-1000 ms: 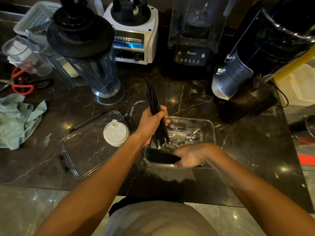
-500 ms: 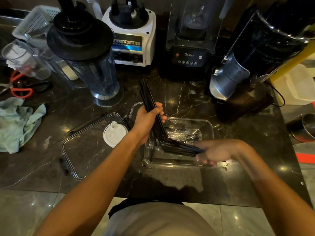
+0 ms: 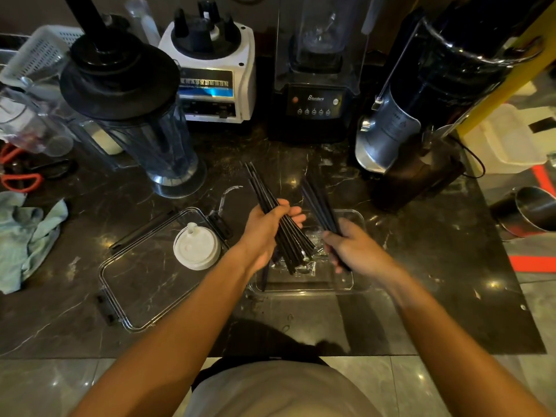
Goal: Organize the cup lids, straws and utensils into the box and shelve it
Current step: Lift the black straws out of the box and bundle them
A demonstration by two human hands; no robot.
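Overall surface: dark marbled counter [image 3: 421, 266], glossy, with pale tiled floor at 6 o'clock.
Far left: green cloth [image 3: 27, 239] at 9 o'clock; clear blender jar [image 3: 141, 121] with a black lid at 10 o'clock.
Box lid: clear box lid [image 3: 144, 275] lies flat, with a white cup lid [image 3: 197, 246] resting on it.
Left hand: left hand [image 3: 264, 233] clamped around a black straw bundle [image 3: 279, 224], tips angled toward 11 o'clock.
Box: clear box [image 3: 304, 281] sits under both hands, crinkled clear wrapping inside.
Right hand: right hand [image 3: 358, 251] grips a second straw bundle [image 3: 319, 206], apart from the first.
Back row: white blender base [image 3: 216, 70], black blender [image 3: 316, 94], tilted dark machine [image 3: 421, 115] at 1 o'clock.
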